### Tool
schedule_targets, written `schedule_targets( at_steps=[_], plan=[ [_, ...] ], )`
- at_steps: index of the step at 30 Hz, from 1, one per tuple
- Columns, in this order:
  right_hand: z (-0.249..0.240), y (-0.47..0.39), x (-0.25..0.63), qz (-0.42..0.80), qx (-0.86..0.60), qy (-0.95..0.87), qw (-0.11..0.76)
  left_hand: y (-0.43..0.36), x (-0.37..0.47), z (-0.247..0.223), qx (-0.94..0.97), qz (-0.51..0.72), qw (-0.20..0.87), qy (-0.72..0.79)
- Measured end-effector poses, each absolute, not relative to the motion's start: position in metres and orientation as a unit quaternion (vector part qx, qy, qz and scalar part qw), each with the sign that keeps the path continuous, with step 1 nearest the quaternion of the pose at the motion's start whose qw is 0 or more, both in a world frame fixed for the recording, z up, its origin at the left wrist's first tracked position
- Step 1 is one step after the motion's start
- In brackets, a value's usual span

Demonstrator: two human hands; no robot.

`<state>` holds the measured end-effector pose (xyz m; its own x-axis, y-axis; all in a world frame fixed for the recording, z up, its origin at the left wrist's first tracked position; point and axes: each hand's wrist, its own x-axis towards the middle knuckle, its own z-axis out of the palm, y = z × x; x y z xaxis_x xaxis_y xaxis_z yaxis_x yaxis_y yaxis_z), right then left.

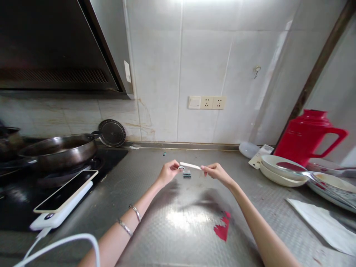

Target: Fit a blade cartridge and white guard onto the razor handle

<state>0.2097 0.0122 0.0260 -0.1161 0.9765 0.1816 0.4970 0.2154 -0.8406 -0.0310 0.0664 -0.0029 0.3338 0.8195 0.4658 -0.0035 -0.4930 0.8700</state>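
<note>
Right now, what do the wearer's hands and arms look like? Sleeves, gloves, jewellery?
Left hand ungloved; two silver-coloured bracelets, one nearer the wrist, the other further up the forearm. Right hand ungloved, no bracelet visible. No sleeves in view on either arm. Nail detail too small to tell.

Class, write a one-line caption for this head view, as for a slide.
Two hands hold a thin white strip over a metal counter, near a red jug.

Two silvery bangles [136, 211] circle the left forearm [147, 199]; the right forearm [247, 209] is bare.
</note>
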Motion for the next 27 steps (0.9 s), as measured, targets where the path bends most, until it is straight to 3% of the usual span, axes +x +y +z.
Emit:
schedule_targets(
  at_steps=[27],
  plan=[
    [0.0262, 0.0123, 0.2098, 0.298, -0.558, -0.678, 0.374, 0.0643, -0.0295, -0.0012, 0.703, 0.498, 0.418, 0.29]
  ],
)
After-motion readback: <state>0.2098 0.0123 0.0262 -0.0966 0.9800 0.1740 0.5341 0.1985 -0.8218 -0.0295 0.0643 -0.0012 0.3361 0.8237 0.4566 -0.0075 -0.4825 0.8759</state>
